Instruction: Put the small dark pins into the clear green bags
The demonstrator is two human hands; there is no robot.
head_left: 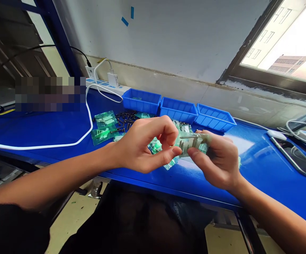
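Below a pale wall (179, 42), a blue table (269, 176) bears three bins (178, 112), the leftmost holding something green (136, 98). At their six o'clock, the right hand (219, 157) pinches a bag (185, 145) of screws (189, 137); the left hand (143, 144) curls at its edge, grip unclear.

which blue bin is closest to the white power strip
The leftmost blue bin: its left end sits beside the power strip, while the middle bin and rightmost bin stand farther right.
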